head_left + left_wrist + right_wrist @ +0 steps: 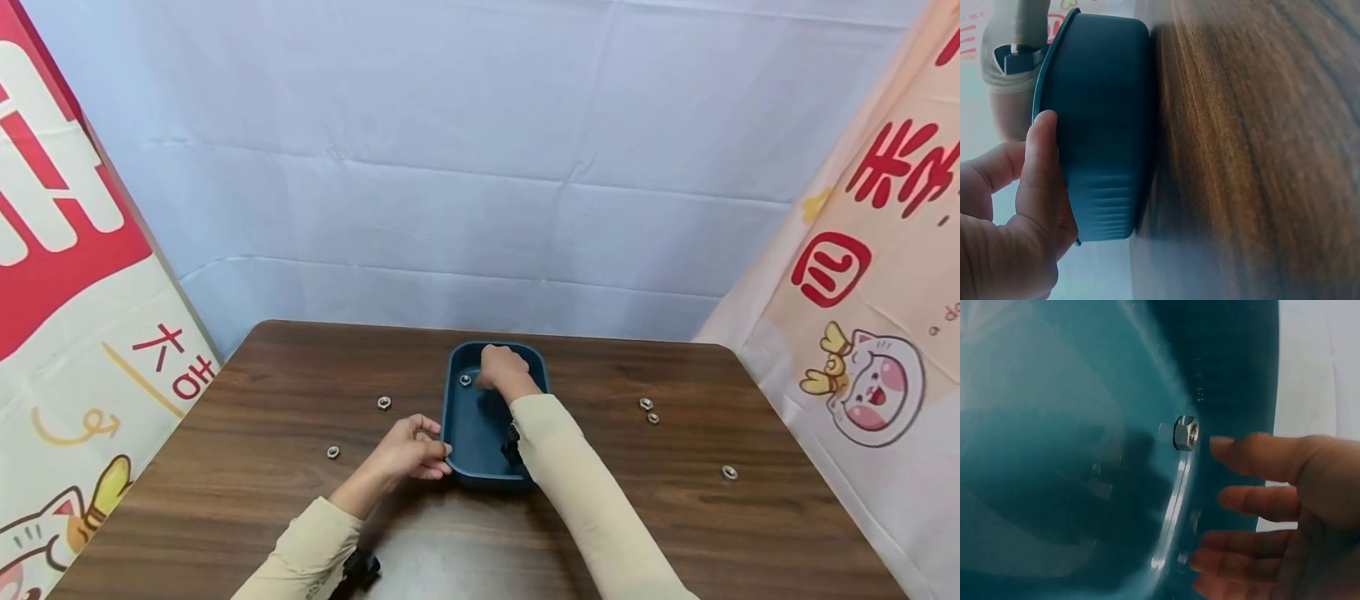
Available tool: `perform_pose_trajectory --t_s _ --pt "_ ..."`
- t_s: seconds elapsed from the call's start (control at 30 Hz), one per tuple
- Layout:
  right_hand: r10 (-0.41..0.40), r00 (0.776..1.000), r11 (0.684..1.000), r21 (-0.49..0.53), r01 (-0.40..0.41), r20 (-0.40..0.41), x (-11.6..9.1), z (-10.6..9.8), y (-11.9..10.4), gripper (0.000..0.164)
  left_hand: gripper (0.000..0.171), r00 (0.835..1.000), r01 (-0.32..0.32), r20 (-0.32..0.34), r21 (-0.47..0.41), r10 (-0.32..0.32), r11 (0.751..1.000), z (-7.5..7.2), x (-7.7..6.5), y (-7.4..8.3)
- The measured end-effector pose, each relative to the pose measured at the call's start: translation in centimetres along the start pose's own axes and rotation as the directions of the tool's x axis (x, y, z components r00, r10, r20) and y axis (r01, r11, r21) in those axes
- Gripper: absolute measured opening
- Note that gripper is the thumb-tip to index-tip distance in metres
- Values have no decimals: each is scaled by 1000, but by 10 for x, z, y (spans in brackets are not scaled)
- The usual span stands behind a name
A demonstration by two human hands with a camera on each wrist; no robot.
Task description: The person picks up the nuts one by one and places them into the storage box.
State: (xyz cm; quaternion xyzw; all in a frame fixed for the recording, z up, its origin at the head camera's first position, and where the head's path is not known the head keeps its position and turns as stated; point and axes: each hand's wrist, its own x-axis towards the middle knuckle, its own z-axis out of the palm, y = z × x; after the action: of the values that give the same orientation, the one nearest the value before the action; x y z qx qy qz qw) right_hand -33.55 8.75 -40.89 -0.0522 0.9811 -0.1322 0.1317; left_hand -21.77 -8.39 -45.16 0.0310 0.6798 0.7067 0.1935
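A dark blue rectangular plastic box (474, 433) stands on the wooden table. My left hand (414, 450) holds its near left corner, thumb and fingers at the rim; in the left wrist view a fingertip lies against the outer wall (1104, 94). Inside the far end of the box is my right hand (502, 367), reaching over the right side. A steel hex nut (1186, 432) lies on the box floor near the wall, just off the tip of the right thumb. Nothing shows between the right fingers (1241, 540), which are spread and loosely bent.
Left of the box, two nuts lie on the table, one farther back (384, 402) and one nearer (333, 452). On the right are a close pair of nuts (646, 404) and a single nut (729, 472). A pale cloth (480, 208) hangs behind the table.
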Motion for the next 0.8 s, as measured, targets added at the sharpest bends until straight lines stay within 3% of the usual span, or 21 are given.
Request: perform_pose_trajectory --t_s 0.13,0.27,0.4,0.5,0.8 --pt "-39 999 998 43 38 14 -12 -8 2 25 36 1000 6 11 7 -6 1000 0 -1 0" --pt "-126 992 992 23 126 2 -26 -21 3 16 36 1000 -5 9 9 5 1000 0 1 1" --pt "-235 971 971 -34 236 31 -37 -33 4 44 35 1000 -11 1 9 11 1000 0 2 4" --pt "-286 956 955 -53 290 71 -46 -39 6 50 35 1000 -9 7 9 9 1000 0 2 4" --pt "-316 942 939 -101 327 112 -71 -49 7 51 35 1000 -7 13 7 7 1000 -1 3 1"
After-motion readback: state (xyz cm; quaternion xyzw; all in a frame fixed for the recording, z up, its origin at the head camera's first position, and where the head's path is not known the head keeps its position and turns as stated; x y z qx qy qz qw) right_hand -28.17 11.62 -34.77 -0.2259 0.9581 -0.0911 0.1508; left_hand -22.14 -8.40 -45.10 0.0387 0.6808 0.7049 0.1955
